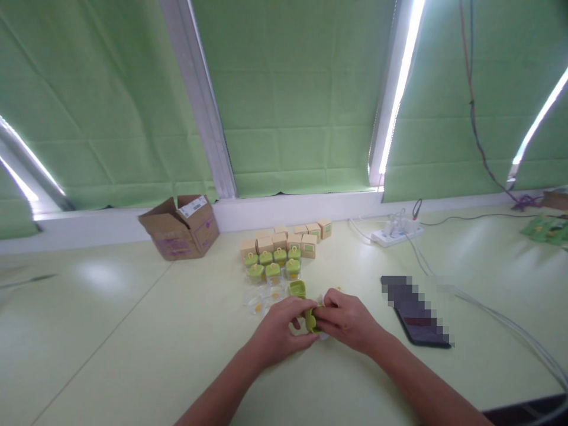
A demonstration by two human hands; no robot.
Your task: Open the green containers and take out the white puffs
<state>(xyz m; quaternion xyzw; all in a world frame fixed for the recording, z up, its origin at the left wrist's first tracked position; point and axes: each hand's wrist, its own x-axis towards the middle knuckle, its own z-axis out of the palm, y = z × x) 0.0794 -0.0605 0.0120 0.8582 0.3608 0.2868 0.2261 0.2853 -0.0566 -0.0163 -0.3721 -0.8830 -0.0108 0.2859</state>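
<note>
Both hands meet low over the pale table (133, 331): left hand (277, 334) and right hand (348, 319) each have their grip closed on 1 green lid (310, 320). Behind them, 7 lidded jars (273, 263) stand finished; some clear jars (260, 303) beside them remain uncapped.

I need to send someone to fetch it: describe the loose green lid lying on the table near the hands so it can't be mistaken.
Start at the open cardboard box by the window wall, then go right to the cluster of green-lidded jars. Just in front of them, towards the hands, lies the loose green lid. Unlike the others it sits alone on the table, on no jar, and is not the one gripped by the left hand and right hand.
</note>
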